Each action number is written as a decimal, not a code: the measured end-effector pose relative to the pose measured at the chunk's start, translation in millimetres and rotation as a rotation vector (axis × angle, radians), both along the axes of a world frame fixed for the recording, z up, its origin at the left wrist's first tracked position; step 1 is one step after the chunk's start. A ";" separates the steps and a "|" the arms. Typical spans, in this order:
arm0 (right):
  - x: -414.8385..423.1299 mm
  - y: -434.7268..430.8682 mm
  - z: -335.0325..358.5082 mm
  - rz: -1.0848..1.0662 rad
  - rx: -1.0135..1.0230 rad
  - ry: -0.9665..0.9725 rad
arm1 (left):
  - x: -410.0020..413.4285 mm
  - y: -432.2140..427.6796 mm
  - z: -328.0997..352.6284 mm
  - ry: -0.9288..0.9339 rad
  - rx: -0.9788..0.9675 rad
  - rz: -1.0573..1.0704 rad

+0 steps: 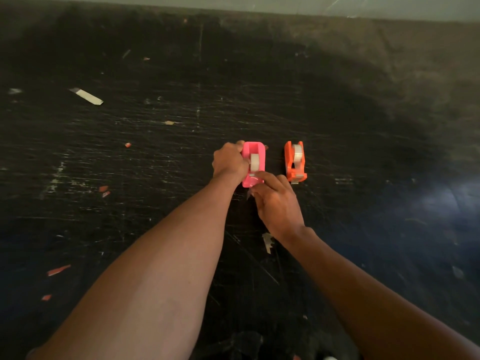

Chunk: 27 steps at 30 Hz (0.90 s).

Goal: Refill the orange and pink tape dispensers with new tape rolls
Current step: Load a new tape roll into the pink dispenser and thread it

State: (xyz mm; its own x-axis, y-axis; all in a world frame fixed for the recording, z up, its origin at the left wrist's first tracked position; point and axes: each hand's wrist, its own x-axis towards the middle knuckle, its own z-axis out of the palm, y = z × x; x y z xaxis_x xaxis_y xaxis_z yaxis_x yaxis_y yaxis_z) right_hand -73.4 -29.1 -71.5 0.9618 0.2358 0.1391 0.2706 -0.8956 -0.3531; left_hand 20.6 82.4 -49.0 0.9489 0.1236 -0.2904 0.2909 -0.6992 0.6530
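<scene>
Scraps of tape (85, 96) are scattered toward the bench's left edge. Near the middle, the pink dispenser (254, 163) is clamped at its side by the left hand (228, 161), a tape roll (255, 162) seated inside. Its loose end is pinched by the right hand (276, 201) at the cutter — a skewed pull could tear it or stick it back. The orange dispenser (294, 162) stands just right, untouched, already loaded.

Workshop-like: scarred black worktop (155, 152) littered with tape scraps (86, 96).
</scene>
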 end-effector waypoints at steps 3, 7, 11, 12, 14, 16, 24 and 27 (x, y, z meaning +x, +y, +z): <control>0.8 -0.5 0.0 0.008 -0.059 0.006 | 0.6 0.3 -1.1 -0.001 -0.002 -0.002; 1.3 -2.8 3.6 0.027 -0.120 0.010 | 1.9 0.1 -3.0 0.007 0.002 -0.016; 6.9 -2.0 11.3 -0.025 -0.009 -0.011 | 2.6 -0.3 -3.1 0.007 0.016 -0.034; 10.4 -0.7 12.2 -0.031 0.010 -0.012 | 2.8 -0.2 -3.2 0.009 0.016 -0.037; 17.6 3.5 13.5 -0.040 0.033 0.004 | 3.1 0.6 -3.5 0.018 0.014 -0.044; 23.0 6.5 14.4 -0.054 0.063 0.009 | 4.0 1.4 -4.6 0.026 0.000 -0.040; 30.1 5.5 15.8 -0.079 0.107 0.016 | 4.6 2.1 -6.1 0.020 -0.064 0.026; 30.8 3.4 14.5 -0.060 0.014 0.036 | 3.1 2.1 -4.0 0.023 -0.079 0.027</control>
